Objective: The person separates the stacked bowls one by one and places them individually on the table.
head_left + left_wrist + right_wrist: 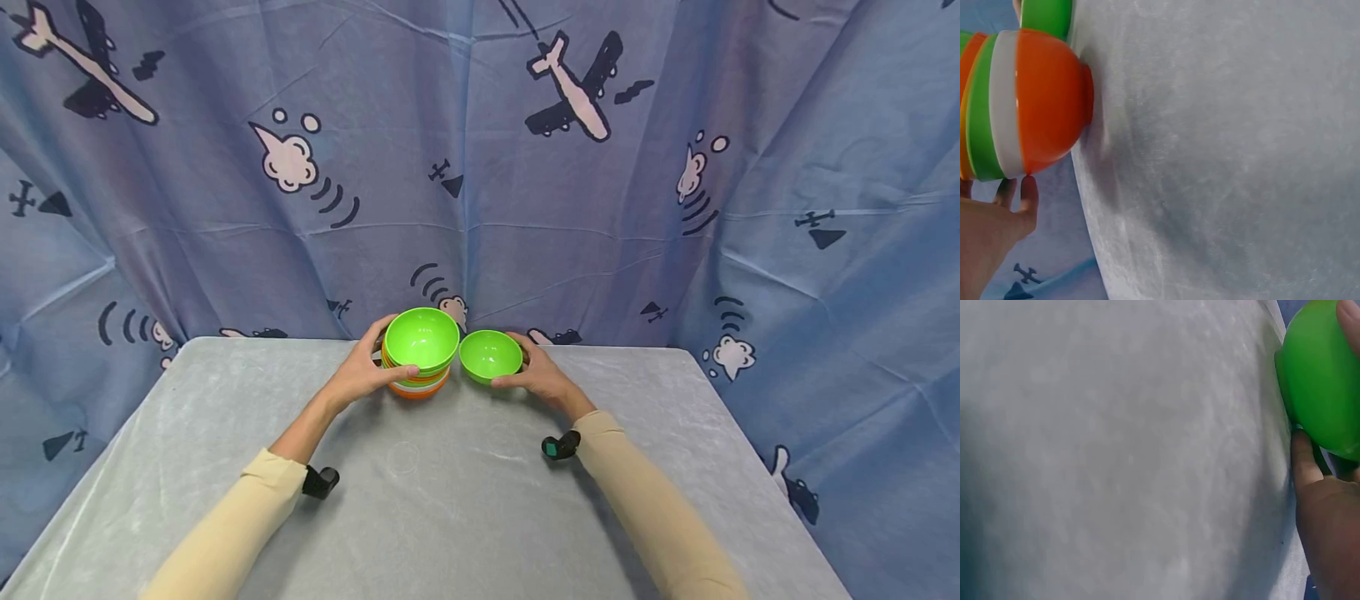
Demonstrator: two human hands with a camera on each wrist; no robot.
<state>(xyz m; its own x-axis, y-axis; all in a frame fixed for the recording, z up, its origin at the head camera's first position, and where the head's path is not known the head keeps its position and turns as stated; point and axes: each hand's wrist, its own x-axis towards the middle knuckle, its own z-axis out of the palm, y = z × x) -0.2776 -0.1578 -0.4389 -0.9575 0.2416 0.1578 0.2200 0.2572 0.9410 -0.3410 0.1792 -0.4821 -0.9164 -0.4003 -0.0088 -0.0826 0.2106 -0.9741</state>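
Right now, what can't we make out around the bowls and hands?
Stack, left wrist view: top cut off by the left edge.
Lower bowls, head view: insides hidden by the top green bowl.
Left hand, head view: ends of the far fingers hidden behind the stack.
Separate green bowl, right wrist view: cut off by the right edge.

A stack of glossy, multicoloured round bowls [422,350] partly hides the left hand [360,372]; the glossy green round bowl [1322,381] right of that stack is cut off in the right wrist view.
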